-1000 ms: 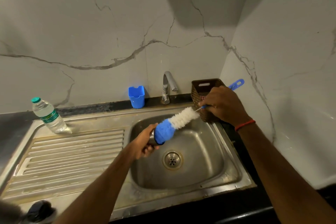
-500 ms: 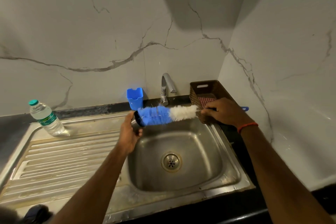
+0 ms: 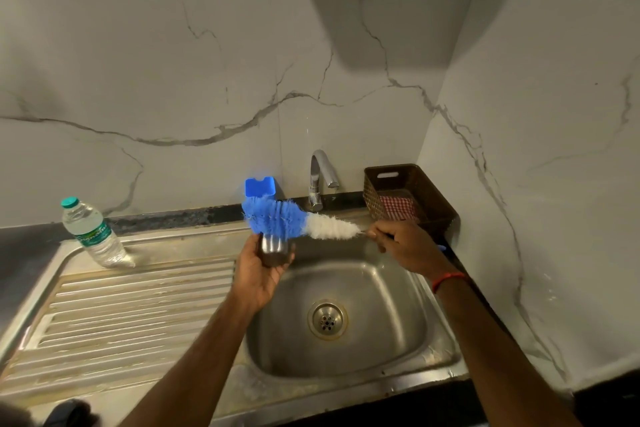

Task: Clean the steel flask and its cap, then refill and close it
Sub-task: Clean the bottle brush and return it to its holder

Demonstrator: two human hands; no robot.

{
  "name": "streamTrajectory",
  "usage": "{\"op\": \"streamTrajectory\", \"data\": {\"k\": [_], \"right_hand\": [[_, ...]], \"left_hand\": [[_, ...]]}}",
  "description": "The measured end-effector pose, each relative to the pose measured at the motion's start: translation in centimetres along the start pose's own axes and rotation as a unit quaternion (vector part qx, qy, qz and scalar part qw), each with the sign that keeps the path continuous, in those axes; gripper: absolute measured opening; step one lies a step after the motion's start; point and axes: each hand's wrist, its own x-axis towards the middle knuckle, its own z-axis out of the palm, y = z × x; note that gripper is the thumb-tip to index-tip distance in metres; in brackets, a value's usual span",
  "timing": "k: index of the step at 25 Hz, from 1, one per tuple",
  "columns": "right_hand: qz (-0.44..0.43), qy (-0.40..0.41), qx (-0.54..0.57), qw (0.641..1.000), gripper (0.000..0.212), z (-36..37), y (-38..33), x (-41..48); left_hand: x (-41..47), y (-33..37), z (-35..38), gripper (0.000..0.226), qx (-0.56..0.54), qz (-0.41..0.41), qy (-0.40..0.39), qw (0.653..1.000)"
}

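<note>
Left hand (image 3: 259, 274) is raised over the left-back edge of the sink bowl (image 3: 384, 308), palm up, fingers curled round a small steel cap (image 3: 273, 249). The cap stands about upright in the grip, and its mouth is hidden by bristles.

Right hand (image 3: 405, 244) is over the right-back edge of the bowl, fingers closed on the handle of a bottle brush (image 3: 304, 222). Only a bit of blue handle shows past the hand. The brush lies nearly level. Its white bristle part is next to the right hand, and its blue bristle end sits on the top of the cap. Cannot tell if any bristles are inside the cap. A red band (image 3: 448, 279) is on the right wrist.

The drain (image 3: 327, 319) is in the middle of the bowl. The tap (image 3: 320, 180) is at the back of the bowl, spout pointing right, with no water visible.

A blue plastic holder (image 3: 259, 186) stands behind the bowl to the left of the tap, partly covered by the blue bristles. A brown basket (image 3: 426, 191) is at the bowl's back right corner with a red checked cloth (image 3: 398, 207) inside.

The ribbed draining board (image 3: 138, 305) is left of the bowl. A clear water bottle (image 3: 91, 232) with a green cap stands at its far back edge. The dark worktop (image 3: 27, 246) is further left of that. A dark blurred object (image 3: 69, 412) is at the bottom left, well off the bowl; cannot tell what it is.
</note>
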Motion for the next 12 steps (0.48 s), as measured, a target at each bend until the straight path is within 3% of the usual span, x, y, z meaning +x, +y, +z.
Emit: {"op": "streamTrajectory", "data": {"k": [3, 8, 12], "right_hand": [[-0.012, -0.024, 0.041, 0.999, 0.018, 2.2, 0.0, 0.0], [0.078, -0.048, 0.063, 0.994, 0.016, 3.2, 3.5, -2.3], [-0.031, -0.055, 0.056, 0.996, 0.015, 5.1, -2.2, 0.3]], "left_hand": [[-0.3, 0.2, 0.9, 0.022, 0.015, 0.05, 0.047, 0.998], [-0.4, 1.1, 0.8, 0.027, 0.005, 0.057, 0.107, 0.993], [-0.4, -0.9, 1.4, 0.025, 0.007, 0.056, 0.075, 0.996]]}}
